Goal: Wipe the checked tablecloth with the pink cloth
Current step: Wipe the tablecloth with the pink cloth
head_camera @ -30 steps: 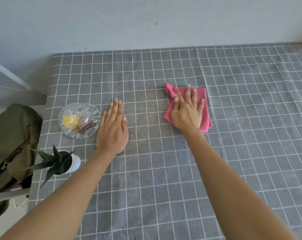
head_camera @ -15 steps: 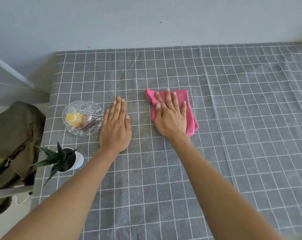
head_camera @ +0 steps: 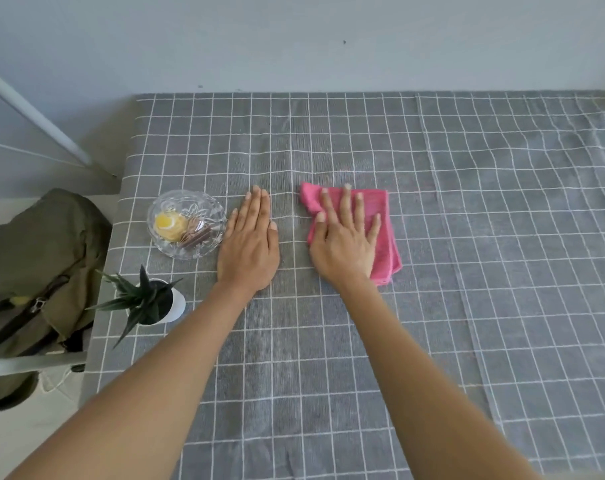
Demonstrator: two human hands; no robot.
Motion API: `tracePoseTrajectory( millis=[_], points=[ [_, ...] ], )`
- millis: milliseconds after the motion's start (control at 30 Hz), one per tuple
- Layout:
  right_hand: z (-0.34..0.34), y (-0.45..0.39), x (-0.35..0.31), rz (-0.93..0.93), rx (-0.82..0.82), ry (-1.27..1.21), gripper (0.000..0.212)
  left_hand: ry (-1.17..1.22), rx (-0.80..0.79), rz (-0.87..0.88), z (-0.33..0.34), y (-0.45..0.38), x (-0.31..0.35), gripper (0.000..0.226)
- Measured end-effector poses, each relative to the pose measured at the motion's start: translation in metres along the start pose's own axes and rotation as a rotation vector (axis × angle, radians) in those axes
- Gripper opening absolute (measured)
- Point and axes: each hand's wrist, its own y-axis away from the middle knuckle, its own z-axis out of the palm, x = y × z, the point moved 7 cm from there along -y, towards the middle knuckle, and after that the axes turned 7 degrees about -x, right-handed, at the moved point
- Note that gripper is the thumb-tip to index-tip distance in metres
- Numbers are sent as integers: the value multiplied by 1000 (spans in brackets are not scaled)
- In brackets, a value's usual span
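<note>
Right hand (head_camera: 346,247) flat on the pink cloth (head_camera: 380,230), left hand (head_camera: 250,247) flat on the tablecloth (head_camera: 501,237).

The right hand lies palm down with straight, spread fingers pressing the folded cloth onto the grey checked tablecloth near the middle of the bench; nothing is gripped, and the cloth shows beyond the fingertips and along the hand's right side. The left hand rests palm down just to the left of the cloth, apart from it, fingers straight and together, holding nothing. Just beside the left hand's outer edge stands a glass bowl (head_camera: 186,223) with a yellow item and a brown one inside. Nearer the front, at the tablecloth's left edge, stands a small spiky plant (head_camera: 138,301) in a white pot. A green bag (head_camera: 34,265) lies off the bench to the left.
</note>
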Motion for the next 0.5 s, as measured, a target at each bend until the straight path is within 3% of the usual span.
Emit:
tracePoseTrajectory(
  millis=[167, 400, 500],
  points=[
    [0, 1, 7, -37, -31, -2, 50, 25, -41, 59, 2, 36, -6, 53],
    [-9, 0, 26, 220, 36, -94, 51, -3, -68, -13, 3, 90, -32, 53],
    [1, 0, -2, 117, -5, -39, 51, 1, -54, -56, 2, 95, -34, 53]
  ],
)
